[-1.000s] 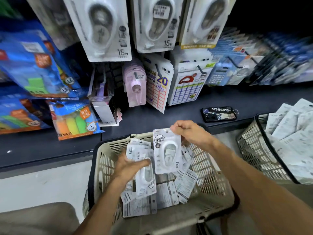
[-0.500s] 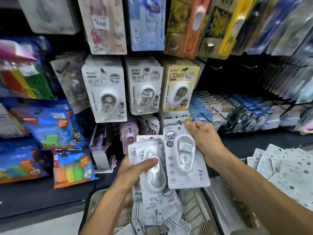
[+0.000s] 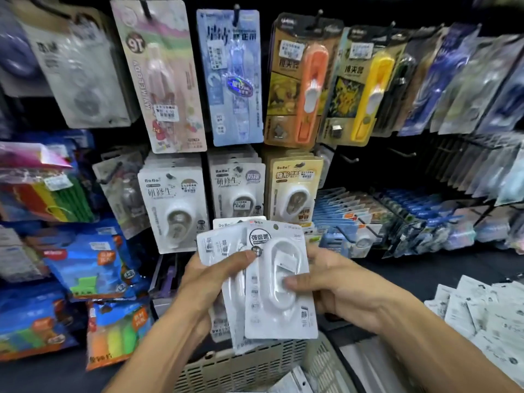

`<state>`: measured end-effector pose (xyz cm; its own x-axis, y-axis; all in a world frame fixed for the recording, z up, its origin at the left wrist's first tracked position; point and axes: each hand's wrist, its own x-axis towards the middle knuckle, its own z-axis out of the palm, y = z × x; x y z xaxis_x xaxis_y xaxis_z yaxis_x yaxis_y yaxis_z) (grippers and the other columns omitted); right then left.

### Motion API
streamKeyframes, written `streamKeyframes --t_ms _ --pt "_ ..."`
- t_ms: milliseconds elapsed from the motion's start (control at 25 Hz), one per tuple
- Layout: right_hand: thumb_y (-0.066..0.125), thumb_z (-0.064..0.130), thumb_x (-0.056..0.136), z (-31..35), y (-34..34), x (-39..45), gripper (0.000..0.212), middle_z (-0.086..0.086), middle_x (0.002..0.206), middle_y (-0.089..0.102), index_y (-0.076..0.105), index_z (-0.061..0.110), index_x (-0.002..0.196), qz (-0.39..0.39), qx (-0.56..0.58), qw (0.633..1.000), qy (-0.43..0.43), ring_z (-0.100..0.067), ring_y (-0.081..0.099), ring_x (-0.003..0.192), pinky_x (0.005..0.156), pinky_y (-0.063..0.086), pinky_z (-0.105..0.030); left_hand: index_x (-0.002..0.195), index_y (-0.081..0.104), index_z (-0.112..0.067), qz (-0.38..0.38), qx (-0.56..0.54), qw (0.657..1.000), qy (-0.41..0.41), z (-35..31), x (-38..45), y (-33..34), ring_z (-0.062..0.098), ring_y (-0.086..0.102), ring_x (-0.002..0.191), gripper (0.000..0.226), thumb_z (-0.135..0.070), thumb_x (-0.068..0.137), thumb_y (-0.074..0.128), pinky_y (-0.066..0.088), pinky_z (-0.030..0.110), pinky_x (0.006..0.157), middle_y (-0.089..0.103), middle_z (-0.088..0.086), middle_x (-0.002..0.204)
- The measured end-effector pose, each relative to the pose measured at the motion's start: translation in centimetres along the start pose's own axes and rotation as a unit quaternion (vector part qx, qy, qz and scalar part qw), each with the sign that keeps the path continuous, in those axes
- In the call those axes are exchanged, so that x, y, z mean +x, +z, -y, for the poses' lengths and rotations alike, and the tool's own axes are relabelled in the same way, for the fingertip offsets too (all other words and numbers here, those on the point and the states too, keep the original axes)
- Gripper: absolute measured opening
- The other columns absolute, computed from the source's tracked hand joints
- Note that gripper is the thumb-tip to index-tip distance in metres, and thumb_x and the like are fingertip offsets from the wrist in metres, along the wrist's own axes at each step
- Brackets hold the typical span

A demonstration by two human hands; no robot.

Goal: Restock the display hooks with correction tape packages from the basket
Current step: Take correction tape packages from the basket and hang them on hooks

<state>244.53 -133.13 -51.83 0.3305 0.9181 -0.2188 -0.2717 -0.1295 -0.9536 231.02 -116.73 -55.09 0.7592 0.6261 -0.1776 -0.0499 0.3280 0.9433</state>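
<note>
Holding packages (image 3: 279, 282) above basket (image 3: 249, 367).
Left hand (image 3: 207, 282) gripping the back ones, right hand (image 3: 331, 282) pinching the front one, before hooks (image 3: 347, 158).

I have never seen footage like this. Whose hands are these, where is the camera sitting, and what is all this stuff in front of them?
There is no machine here: these are a person's two bare hands, filmed by one wide-angle camera worn on the head, looking forward and down. The left hand grips a fanned stack of packages. The right hand pinches the front correction tape package, white with a clear bubble. Below them is the rim of a beige basket holding more packs. Behind is a shop wall of display hooks hung with stationery, among them similar BoBo tape packs. To the right lies a loose pile of white packets.
</note>
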Motion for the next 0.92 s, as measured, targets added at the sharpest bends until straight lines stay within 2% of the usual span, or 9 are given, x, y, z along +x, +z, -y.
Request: streamKeyframes --t_ms 80,160,320,480,640,720,800,880,920 --pt "0.086 0.006 0.070 0.1 -1.2 -0.5 0.055 -0.017 0.117 0.073 0.068 0.013 0.121 -0.016 -0.005 0.999 -0.029 -0.032 0.072 0.106 0.084 0.061 -0.040 0.099 0.078 -0.024 0.048 0.008 0.999 -0.004 -1.4 0.5 0.2 0.040 0.076 0.092 0.061 -0.033 0.041 0.094 0.060 0.061 0.079 0.079 0.016 0.103" --pt "0.087 0.011 0.068 0.8 -2.8 -0.5 0.058 -0.020 0.113 0.074 0.063 0.007 0.121 -0.095 0.023 0.992 -0.080 -0.032 0.075 0.096 0.074 0.062 -0.037 0.096 0.080 -0.025 0.082 0.015 0.996 0.007 -2.5 1.1 0.6 0.038 0.077 0.090 0.056 -0.033 0.043 0.093 0.063 0.052 0.074 0.079 0.017 0.104" --pt "0.079 0.025 0.077 3.0 -7.2 -0.7 0.044 -0.012 0.112 0.076 0.066 0.013 0.118 -0.255 0.018 0.952 -0.169 -0.026 0.076 0.092 0.067 0.062 -0.035 0.101 0.079 -0.021 0.106 0.018 0.994 0.027 -3.7 2.4 1.8 0.035 0.077 0.092 0.062 -0.036 0.042 0.090 0.062 0.049 0.076 0.079 0.014 0.105" --pt "0.072 0.018 0.089 4.1 -10.2 -0.3 0.027 -0.003 0.105 0.078 0.069 0.017 0.115 -0.361 -0.016 0.916 -0.177 -0.020 0.077 0.086 0.063 0.057 -0.030 0.092 0.080 -0.026 0.123 -0.001 0.991 0.049 -3.6 3.0 3.2 0.033 0.078 0.089 0.052 -0.033 0.041 0.090 0.063 0.040 0.063 0.079 0.013 0.103" --pt "0.073 0.019 0.090 4.4 -11.0 -0.2 0.015 0.002 0.084 0.079 0.073 0.017 0.105 -0.436 -0.028 0.874 -0.213 -0.009 0.071 0.056 0.037 0.045 -0.018 0.089 0.082 -0.026 0.137 -0.018 0.988 0.064 -3.3 3.2 3.5 0.030 0.078 0.084 0.047 -0.029 0.042 0.089 0.061 0.034 0.060 0.079 0.015 0.102" --pt "0.075 0.024 0.090 4.6 -11.0 0.1 0.017 0.003 0.075 0.076 0.072 0.015 0.104 -0.462 -0.041 0.857 -0.224 -0.005 0.063 0.045 0.033 0.040 -0.016 0.089 0.082 -0.024 0.143 -0.027 0.987 0.069 -3.2 3.1 3.5 0.030 0.078 0.084 0.045 -0.027 0.045 0.089 0.061 0.033 0.061 0.079 0.016 0.102" --pt "0.076 0.032 0.089 4.5 -10.8 0.7 0.031 0.000 0.085 0.075 0.064 0.014 0.111 -0.480 -0.065 0.852 -0.200 -0.006 0.060 0.048 0.034 0.039 -0.017 0.090 0.081 -0.024 0.147 -0.027 0.986 0.072 -3.2 2.8 3.6 0.030 0.078 0.085 0.044 -0.026 0.047 0.088 0.061 0.033 0.062 0.079 0.016 0.102" --pt "0.077 0.034 0.088 3.8 -10.4 1.1 0.043 -0.004 0.110 0.067 0.053 0.017 0.119 -0.489 -0.063 0.860 -0.133 -0.015 0.066 0.065 0.043 0.049 -0.024 0.090 0.081 -0.027 0.140 -0.025 0.987 0.074 -3.1 2.5 3.8 0.028 0.079 0.084 0.043 -0.027 0.048 0.089 0.061 0.033 0.061 0.080 0.014 0.101" --pt "0.076 0.031 0.089 3.6 -9.8 0.9 0.044 -0.005 0.119 0.062 0.049 0.019 0.122 -0.487 -0.056 0.866 -0.101 -0.020 0.069 0.078 0.053 0.055 -0.031 0.091 0.081 -0.028 0.134 -0.024 0.988 0.077 -3.1 2.5 3.9 0.027 0.079 0.084 0.043 -0.028 0.048 0.089 0.061 0.032 0.060 0.080 0.012 0.100"
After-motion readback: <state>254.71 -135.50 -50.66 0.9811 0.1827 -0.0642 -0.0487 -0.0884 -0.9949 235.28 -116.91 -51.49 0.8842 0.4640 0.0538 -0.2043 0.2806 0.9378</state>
